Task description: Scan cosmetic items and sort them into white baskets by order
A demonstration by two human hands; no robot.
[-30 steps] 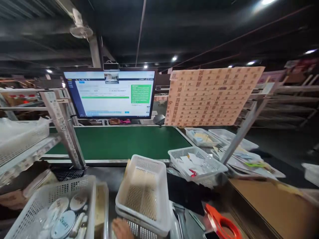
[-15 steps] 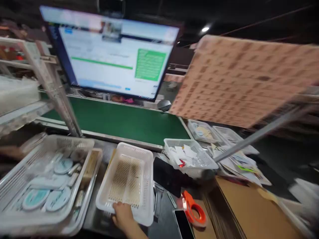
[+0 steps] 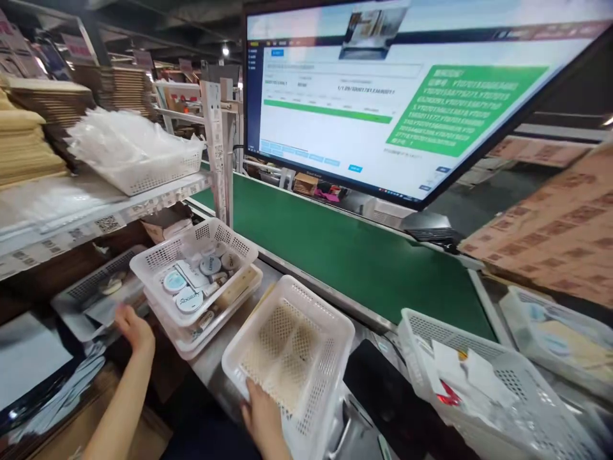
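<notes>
My right hand [image 3: 262,412] grips the near rim of a white plastic basket [image 3: 338,338], its fingers over the edge. The mesh bottom of this basket shows bare. To the left, my left hand [image 3: 135,329] hangs in the air with fingers loosely apart, nothing seen in it. It is just beside two stacked white baskets [image 3: 151,262]. The upper one holds round white-and-teal tins [image 3: 189,299] and small packets. A brown box [image 3: 239,287] lies in the lower one.
A monitor [image 3: 335,140] hangs above a green conveyor belt [image 3: 311,223]. On the right, a white basket [image 3: 412,351] holds paper scraps, beside a black flat item [image 3: 383,390]. A shelf [image 3: 96,217] at left carries a basket of plastic bags [image 3: 129,140]. Below is a grey tray [image 3: 81,313].
The view has swung left. My left hand, blurred at the left edge before, is now apart from the stacked baskets. My right hand still holds the bare basket's rim.
</notes>
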